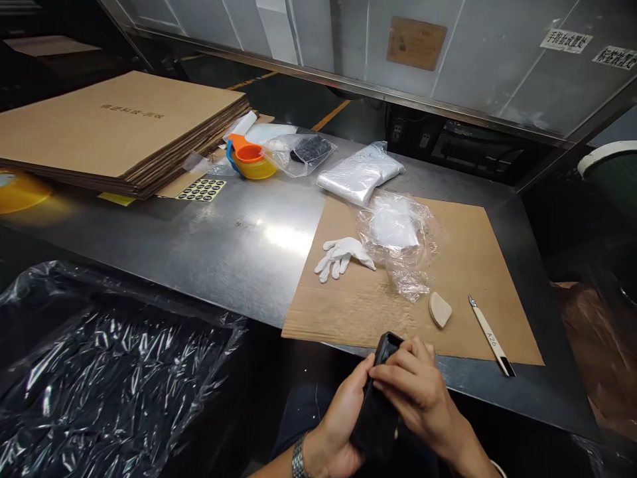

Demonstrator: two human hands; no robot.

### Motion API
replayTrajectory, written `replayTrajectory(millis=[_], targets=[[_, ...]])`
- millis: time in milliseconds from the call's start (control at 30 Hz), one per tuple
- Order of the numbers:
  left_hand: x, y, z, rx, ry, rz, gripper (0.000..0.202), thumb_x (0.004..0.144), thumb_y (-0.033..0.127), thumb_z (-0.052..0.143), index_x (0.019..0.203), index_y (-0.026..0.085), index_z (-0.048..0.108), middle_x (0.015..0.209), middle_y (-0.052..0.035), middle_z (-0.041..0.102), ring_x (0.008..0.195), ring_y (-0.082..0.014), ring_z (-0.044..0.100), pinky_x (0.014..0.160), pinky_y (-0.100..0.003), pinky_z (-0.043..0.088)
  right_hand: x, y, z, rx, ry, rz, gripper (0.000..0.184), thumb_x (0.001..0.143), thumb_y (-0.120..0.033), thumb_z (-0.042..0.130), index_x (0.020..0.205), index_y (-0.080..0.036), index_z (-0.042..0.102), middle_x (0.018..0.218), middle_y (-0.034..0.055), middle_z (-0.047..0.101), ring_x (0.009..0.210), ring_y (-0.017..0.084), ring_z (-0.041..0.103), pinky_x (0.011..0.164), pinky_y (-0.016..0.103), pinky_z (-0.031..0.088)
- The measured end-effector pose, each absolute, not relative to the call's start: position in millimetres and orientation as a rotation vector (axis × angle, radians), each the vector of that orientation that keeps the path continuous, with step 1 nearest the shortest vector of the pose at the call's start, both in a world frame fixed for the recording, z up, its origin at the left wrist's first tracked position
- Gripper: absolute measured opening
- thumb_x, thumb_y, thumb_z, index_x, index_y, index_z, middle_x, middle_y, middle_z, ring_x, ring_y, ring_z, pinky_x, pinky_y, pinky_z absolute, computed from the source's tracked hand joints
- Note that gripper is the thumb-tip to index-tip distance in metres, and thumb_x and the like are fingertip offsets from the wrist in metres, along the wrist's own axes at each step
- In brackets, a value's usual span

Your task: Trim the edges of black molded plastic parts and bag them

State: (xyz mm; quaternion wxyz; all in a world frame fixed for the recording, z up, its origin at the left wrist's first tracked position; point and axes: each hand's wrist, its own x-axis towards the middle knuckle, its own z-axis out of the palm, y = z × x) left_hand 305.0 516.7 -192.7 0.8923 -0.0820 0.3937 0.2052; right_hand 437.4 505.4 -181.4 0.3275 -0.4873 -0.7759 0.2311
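Observation:
Both my hands hold a black phone case [377, 408] below the front edge of the metal table [209, 239]. My left hand [341, 421], with a watch on its wrist, grips the case from the left side. My right hand [421, 392] wraps its fingers over the top of the case. Just beyond my hands lies a sheet of brown cardboard [462, 265] with a white glove [341, 257], a crumpled clear plastic bag [401, 239], a small beige block [440, 309] and a white-handled craft knife [490, 335].
A stack of flat cardboard sheets [119, 126] lies at the back left, with a sticker sheet [202, 190] beside it. Orange and yellow tape rolls [251, 161], a bag with a dark item [303, 153] and a white bag pack [358, 174] sit behind. A black plastic bin liner [109, 372] fills the lower left.

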Motion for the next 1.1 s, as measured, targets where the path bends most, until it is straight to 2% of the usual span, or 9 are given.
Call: replayTrajectory(millis=[200,333,567,700,767,900,1000,1067,1100], targets=[[303.8,514.2,-188.0,-0.085,0.887,0.363,0.056,0.087,0.053,0.038,0.066,0.007,0.064,0.06,-0.0067,0.059,0.045,-0.0117,0.055,0.043,-0.02,0.041,455.0,526.5,-188.6,-1.399,-2.005,0.46,0.016,0.088,-0.019,0.052,0.092,-0.024,0.067,0.085,0.0043,0.054,0.084,0.019,0.046,0.074,0.037,0.036],[301.4,515.4,-183.7,-0.087,0.903,0.352,0.056,0.087,0.052,0.039,0.068,0.007,0.064,0.061,-0.0067,0.058,0.046,-0.0114,0.054,0.043,-0.02,0.041,457.1,530.0,-185.9,-1.33,-1.958,0.718,0.019,0.089,-0.02,0.051,0.105,-0.021,0.06,0.104,0.0073,0.056,0.097,0.02,0.049,0.082,0.037,0.04],[295.5,513.3,-187.9,-0.061,0.851,0.24,0.06,0.087,0.055,0.037,0.067,0.005,0.064,0.059,-0.0061,0.055,0.044,-0.0108,0.053,0.041,-0.019,0.041,460.7,534.6,-184.5,-1.266,-1.703,1.012,0.016,0.088,-0.02,0.052,0.091,-0.019,0.068,0.08,0.0045,0.067,0.076,0.016,0.057,0.069,0.03,0.045],[296.4,515.9,-185.6,-0.082,0.835,0.276,0.059,0.087,0.054,0.037,0.064,0.006,0.063,0.056,-0.0048,0.053,0.041,-0.0089,0.05,0.039,-0.018,0.038,463.8,529.6,-194.2,-1.442,-1.226,1.187,0.025,0.09,-0.034,0.048,0.094,-0.016,0.065,0.077,0.0071,0.069,0.068,0.016,0.062,0.064,0.03,0.049],[296.7,517.4,-186.2,-0.055,0.864,0.371,0.056,0.087,0.053,0.04,0.066,0.006,0.064,0.058,-0.0047,0.055,0.041,-0.0082,0.049,0.041,-0.018,0.038,460.6,516.9,-199.8,-1.471,-1.168,1.187,0.032,0.09,-0.037,0.046,0.112,-0.016,0.058,0.094,0.0102,0.069,0.081,0.018,0.064,0.072,0.033,0.051],[294.5,515.2,-198.9,0.107,1.005,0.675,0.046,0.082,0.052,0.052,0.081,0.01,0.068,0.071,-0.0073,0.065,0.06,-0.0146,0.059,0.056,-0.023,0.047,438.2,485.3,-208.9,-1.425,-1.437,1.159,0.067,0.082,-0.029,0.058,0.14,-0.023,0.027,0.135,0.0109,0.046,0.119,0.022,0.047,0.096,0.036,0.042],[291.8,507.4,-211.7,0.244,1.2,0.84,0.037,0.074,0.048,0.065,0.088,0.014,0.07,0.097,-0.0088,0.068,0.094,-0.0222,0.06,0.077,-0.026,0.048,420.5,479.8,-211.8,-1.506,-1.397,1.181,0.037,0.087,-0.028,0.048,0.123,-0.019,0.045,0.102,0.0064,0.062,0.09,0.017,0.059,0.073,0.025,0.048],[290.7,502.3,-214.4,0.333,1.298,0.886,0.032,0.07,0.043,0.07,0.09,0.017,0.07,0.106,-0.007,0.067,0.105,-0.0232,0.056,0.08,-0.024,0.046,417.4,487.6,-211.7,-1.601,-1.31,1.183,0.021,0.09,-0.035,0.043,0.091,-0.017,0.055,0.069,-0.0004,0.056,0.062,0.012,0.053,0.051,0.021,0.039],[290.6,500.8,-213.1,0.365,1.3,0.872,0.031,0.071,0.042,0.07,0.09,0.017,0.07,0.104,-0.0068,0.067,0.103,-0.0233,0.057,0.077,-0.024,0.047,418.9,493.1,-211.4,-1.636,-1.283,1.168,0.028,0.09,-0.039,0.042,0.075,-0.018,0.052,0.059,-0.003,0.047,0.053,0.01,0.045,0.045,0.021,0.032]])
